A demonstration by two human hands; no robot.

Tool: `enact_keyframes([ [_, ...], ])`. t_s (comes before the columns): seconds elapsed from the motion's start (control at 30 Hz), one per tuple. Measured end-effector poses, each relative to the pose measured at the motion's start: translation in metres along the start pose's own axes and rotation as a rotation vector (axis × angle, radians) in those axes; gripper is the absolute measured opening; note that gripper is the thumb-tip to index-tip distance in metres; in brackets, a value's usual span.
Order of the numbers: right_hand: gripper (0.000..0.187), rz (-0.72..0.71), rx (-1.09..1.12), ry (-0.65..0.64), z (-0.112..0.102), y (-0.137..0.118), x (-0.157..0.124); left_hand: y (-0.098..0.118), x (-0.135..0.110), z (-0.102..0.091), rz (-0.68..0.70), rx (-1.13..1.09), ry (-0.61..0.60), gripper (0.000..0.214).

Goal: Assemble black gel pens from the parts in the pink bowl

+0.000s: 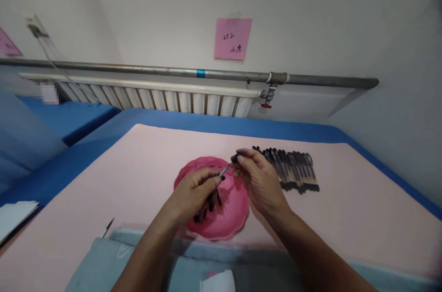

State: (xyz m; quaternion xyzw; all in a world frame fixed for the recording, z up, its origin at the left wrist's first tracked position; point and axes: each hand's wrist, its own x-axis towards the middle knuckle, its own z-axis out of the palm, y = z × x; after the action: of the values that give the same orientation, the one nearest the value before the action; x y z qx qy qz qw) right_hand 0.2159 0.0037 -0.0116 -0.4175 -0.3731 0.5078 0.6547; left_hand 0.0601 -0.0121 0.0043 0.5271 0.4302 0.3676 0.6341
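Over a pink scalloped bowl (238,220), both hands hold one slim brush (224,170) with a silver middle and dark ends. My left hand (193,190) pinches its lower part. At its upper dark end, the fingers of my right hand (260,177) are closed. What the dark end is made of is too small to make out. Several black-ended sticks (210,207) lie in the bowl beneath my left hand, partly covered by it. To the right of my right hand, a row of dark brush-like sticks (293,170) lies side by side on the pink sheet.
The pink sheet (145,163) covers a blue bed (276,127). A dark-tipped brush (107,227) lies by a grey-green towel (100,262) at the front. White paper (15,218) is at the left edge. A radiator (165,99) and pipe (228,74) run along the wall.
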Motion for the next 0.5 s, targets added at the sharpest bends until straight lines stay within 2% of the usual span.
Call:
enact_keyframes([
  [0.1, 0.017, -0.015, -0.064, -0.070, 0.001, 0.002, -0.002, 0.000, 0.000, -0.001, 0.003, 0.006, 0.014, 0.015],
  [0.23, 0.015, -0.027, -0.098, -0.109, 0.000, 0.004, -0.003, 0.001, -0.001, -0.005, -0.058, -0.005, 0.028, 0.015],
  [0.37, 0.013, -0.022, -0.076, -0.164, 0.001, 0.002, -0.002, 0.004, -0.003, -0.012, -0.087, 0.034, -0.021, 0.019],
  [0.5, 0.009, -0.031, -0.082, -0.201, 0.004, -0.002, -0.003, 0.006, -0.005, -0.016, -0.074, 0.060, -0.020, 0.018],
])
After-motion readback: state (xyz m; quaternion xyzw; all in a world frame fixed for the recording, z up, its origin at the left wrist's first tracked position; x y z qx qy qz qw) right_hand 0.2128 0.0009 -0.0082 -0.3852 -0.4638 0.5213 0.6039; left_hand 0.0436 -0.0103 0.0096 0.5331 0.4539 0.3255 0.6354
